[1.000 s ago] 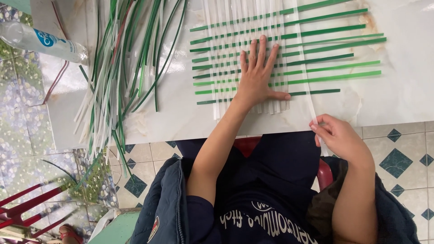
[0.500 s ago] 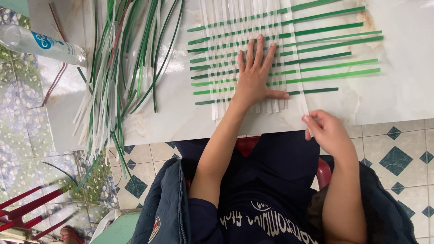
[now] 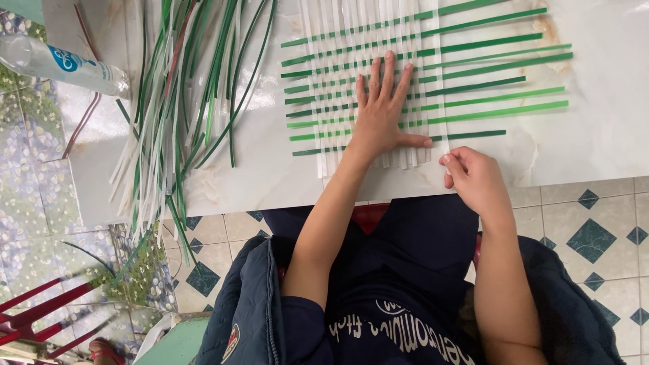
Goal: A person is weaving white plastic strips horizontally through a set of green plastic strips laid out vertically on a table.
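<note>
A flat weave [image 3: 473, 74] of white upright strips crossed by green strips lies on the white marble tabletop [image 3: 602, 149]. My left hand [image 3: 384, 118] presses flat on the weave's near part, fingers spread and thumb out to the right. My right hand [image 3: 476, 179] is at the table's near edge, just right of the left thumb. Its fingers are curled and pinch the near end of the rightmost white strip [image 3: 438, 81].
A loose bundle of green and white strips [image 3: 182, 101] lies on the left of the table and hangs over its edge. A clear plastic bottle [image 3: 64, 64] lies at the far left. Tiled floor, a dark jacket [image 3: 243, 318] and red chair legs [image 3: 40, 311] are below.
My right hand has moved up and to the left, from off the table's edge to the weave's near right corner, and the white strip went with it. The left hand stays pressed flat.
</note>
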